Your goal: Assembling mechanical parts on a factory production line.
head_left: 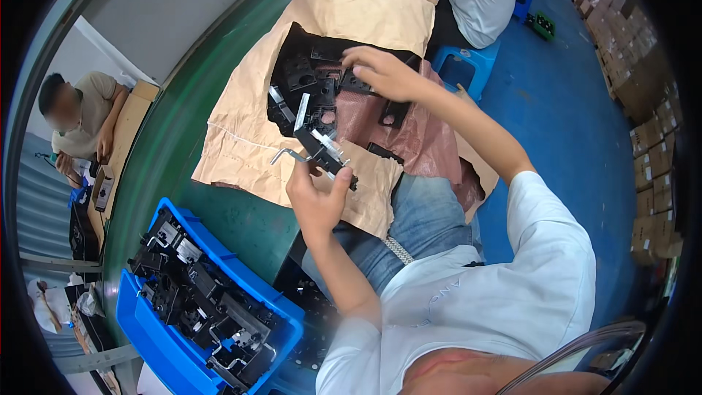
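My left hand [318, 201] is closed round a black plastic mechanism [318, 152] with a bent metal rod, a bright metal strip and white parts on it. It is held up over the near part of a large brown paper sack [248, 95], torn open on top. Inside the opening lie several black moulded plastic parts [296, 73] and pink bubble wrap [358, 121]. My right hand [384, 74] hovers over the far right of these parts, fingers apart and a little bent. Nothing shows between its fingers; whether the fingertips touch a part is hard to see.
A blue plastic bin [285, 307] full of similar black mechanisms stands at the near left, beside the green table [234, 212]. A co-worker [479, 0] sits at the far side next to a blue stool [479, 66]. Another person [88, 113] works at the left. Cartons [654, 168] are stacked at right.
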Tool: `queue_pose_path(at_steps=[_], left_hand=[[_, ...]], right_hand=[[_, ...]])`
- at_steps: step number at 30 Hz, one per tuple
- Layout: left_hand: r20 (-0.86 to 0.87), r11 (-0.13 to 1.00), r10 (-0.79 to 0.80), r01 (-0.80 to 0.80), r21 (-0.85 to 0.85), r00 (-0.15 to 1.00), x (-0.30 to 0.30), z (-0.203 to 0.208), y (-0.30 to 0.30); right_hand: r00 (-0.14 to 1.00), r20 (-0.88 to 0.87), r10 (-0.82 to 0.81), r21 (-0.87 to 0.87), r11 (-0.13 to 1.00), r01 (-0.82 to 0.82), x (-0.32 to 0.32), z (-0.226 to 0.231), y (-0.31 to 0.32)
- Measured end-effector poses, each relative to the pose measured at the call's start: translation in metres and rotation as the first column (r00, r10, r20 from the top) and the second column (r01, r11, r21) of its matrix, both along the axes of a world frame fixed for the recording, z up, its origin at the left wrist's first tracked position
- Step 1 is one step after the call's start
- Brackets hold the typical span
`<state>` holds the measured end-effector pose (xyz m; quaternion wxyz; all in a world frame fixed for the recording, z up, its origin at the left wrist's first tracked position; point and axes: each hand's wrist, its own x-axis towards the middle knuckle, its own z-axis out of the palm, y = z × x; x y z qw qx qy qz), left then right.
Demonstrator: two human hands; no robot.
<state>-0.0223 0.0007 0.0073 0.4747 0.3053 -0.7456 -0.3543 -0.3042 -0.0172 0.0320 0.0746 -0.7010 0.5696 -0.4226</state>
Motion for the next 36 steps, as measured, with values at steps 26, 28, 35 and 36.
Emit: queue_pose_path(at_steps=[26, 28, 35, 36], left_hand=[[-0.040, 1.000, 0.006, -0.006, 0.002, 0.999, 0.017, -0.003, 0.000], [-0.048, 1.000, 0.008, -0.008, -0.003, 0.999, 0.017, 0.000, 0.000], [-0.096, 0.996, 0.081, -0.078, 0.033, 0.992, 0.032, -0.008, -0.009], [-0.152, 0.995, 0.077, -0.066, 0.077, 0.985, 0.032, -0.008, -0.011]], right_hand=[[0.895, -0.296, -0.334, 0.316, 0.850, 0.422, -0.067, -0.024, -0.135], [0.895, -0.371, -0.248, 0.284, 0.887, 0.364, -0.079, -0.029, -0.143], [0.867, -0.496, -0.046, 0.302, 0.927, 0.222, -0.062, -0.015, -0.144], [0.870, -0.493, -0.034, 0.365, 0.899, 0.242, -0.062, -0.013, -0.141]])
